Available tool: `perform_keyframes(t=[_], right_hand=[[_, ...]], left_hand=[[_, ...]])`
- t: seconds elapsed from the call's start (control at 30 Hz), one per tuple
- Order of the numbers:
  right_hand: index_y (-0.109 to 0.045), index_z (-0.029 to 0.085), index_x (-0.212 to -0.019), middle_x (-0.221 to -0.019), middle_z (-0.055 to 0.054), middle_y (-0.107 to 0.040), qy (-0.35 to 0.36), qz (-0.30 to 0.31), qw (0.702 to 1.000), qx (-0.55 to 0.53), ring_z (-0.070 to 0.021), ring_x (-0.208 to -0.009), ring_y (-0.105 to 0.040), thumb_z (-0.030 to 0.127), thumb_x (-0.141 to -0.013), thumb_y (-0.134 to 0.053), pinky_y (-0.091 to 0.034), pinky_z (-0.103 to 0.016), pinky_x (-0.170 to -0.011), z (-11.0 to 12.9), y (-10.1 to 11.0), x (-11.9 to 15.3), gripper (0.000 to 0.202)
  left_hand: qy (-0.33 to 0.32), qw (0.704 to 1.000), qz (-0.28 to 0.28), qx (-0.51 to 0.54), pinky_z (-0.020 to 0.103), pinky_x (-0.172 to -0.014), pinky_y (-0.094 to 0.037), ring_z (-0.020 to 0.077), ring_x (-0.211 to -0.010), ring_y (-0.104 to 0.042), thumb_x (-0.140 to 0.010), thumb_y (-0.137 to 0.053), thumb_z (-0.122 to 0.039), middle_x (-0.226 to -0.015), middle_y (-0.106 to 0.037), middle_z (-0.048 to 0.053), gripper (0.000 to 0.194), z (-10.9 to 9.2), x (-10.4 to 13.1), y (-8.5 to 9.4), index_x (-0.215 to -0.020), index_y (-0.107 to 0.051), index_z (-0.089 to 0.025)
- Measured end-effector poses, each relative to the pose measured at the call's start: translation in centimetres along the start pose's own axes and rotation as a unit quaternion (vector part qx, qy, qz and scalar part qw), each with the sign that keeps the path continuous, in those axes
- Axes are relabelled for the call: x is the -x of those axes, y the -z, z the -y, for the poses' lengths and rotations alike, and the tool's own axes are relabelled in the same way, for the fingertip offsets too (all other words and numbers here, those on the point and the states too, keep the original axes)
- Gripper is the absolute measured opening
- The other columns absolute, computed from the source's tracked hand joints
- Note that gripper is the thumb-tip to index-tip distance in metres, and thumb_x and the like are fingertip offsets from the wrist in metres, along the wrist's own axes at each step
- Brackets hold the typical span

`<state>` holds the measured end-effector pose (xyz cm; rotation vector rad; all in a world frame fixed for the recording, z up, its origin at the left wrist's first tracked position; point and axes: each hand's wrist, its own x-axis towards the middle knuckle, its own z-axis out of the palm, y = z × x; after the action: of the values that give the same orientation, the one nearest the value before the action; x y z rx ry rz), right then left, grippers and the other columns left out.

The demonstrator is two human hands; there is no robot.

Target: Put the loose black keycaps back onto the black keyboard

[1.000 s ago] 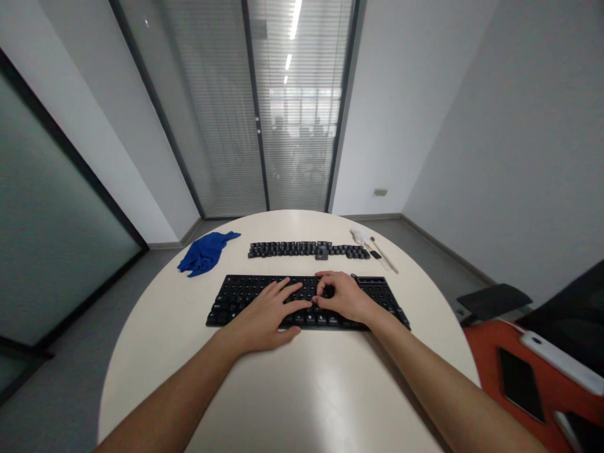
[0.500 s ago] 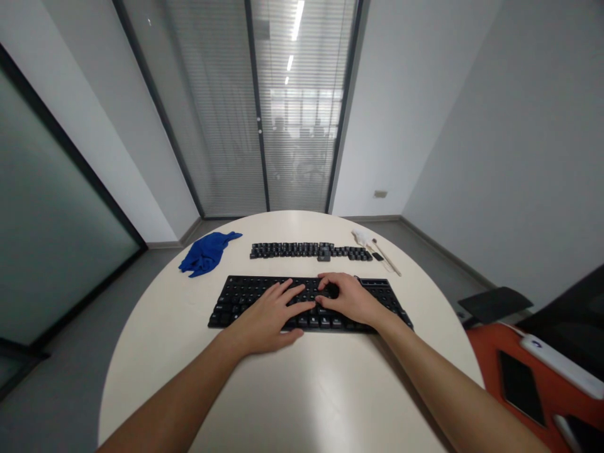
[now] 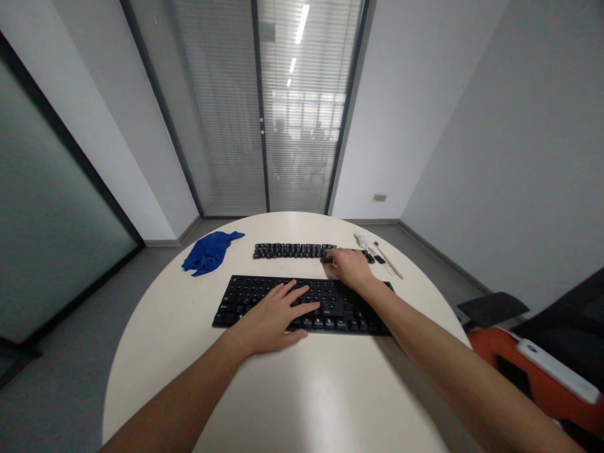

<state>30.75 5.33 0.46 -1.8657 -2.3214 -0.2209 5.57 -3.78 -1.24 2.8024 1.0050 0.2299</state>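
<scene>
A black keyboard (image 3: 238,290) lies across the round table, with some of its keys off toward the right half. My left hand (image 3: 272,318) rests flat on the keyboard's lower middle, fingers spread and nothing in them. Beyond it, loose black keycaps (image 3: 287,250) form neat rows. My right hand (image 3: 352,267) reaches over the keyboard to the right part of these rows, its thumb and fingers closed on a dark keycap (image 3: 325,257) at their near edge. The hand hides several keycaps behind it.
A crumpled blue cloth (image 3: 210,253) lies at the table's far left. A white tissue (image 3: 364,240), a thin brush (image 3: 389,260) and a small black piece (image 3: 380,259) sit at the far right. An orange chair (image 3: 491,352) holding a white power strip (image 3: 557,370) stands beside the table.
My right hand has moved from the keyboard forward to the loose keycaps and closed on one. My left hand stays spread on the keyboard. The view has shifted slightly.
</scene>
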Motion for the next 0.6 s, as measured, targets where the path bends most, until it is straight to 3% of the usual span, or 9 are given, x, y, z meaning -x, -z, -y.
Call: perform_keyframes(t=[0.27,0.47,0.6], right_hand=[[-0.074,0.02,-0.106,-0.11,-0.013,-0.074,0.003,-0.005,1.0,0.025,-0.0283,-0.102,-0.067,0.027,-0.089,-0.06,-0.041,-0.038,-0.092,0.6,-1.2,-1.3,0.024],[-0.076,0.019,-0.098,-0.11,-0.012,-0.074,0.017,-0.017,1.0,0.016,-0.0277,-0.105,-0.066,0.029,-0.087,-0.062,-0.041,-0.036,-0.093,0.3,-0.6,-0.5,0.02],[-0.076,0.021,-0.099,-0.098,-0.007,-0.077,0.009,-0.012,0.996,-0.093,-0.024,-0.092,-0.069,0.034,-0.088,-0.061,-0.046,-0.032,-0.083,-0.2,0.7,1.2,0.022]], left_hand=[[-0.001,1.0,0.004,0.002,0.056,-0.121,-0.024,0.0343,-0.152,-0.022,-0.092,-0.064,-0.043,-0.164,-0.029,0.005,0.064,0.0,0.0,0.2,-0.151,-0.039,-0.039],[0.0,1.0,0.004,0.002,0.056,-0.121,-0.023,0.0335,-0.152,-0.022,-0.093,-0.064,-0.043,-0.165,-0.028,0.004,0.063,0.0,0.0,0.1,-0.151,-0.039,-0.04],[-0.003,1.0,0.001,0.008,0.055,-0.121,-0.023,0.0333,-0.152,-0.022,-0.092,-0.064,-0.041,-0.165,-0.029,0.003,0.063,0.1,0.0,0.0,-0.15,-0.04,-0.04]])
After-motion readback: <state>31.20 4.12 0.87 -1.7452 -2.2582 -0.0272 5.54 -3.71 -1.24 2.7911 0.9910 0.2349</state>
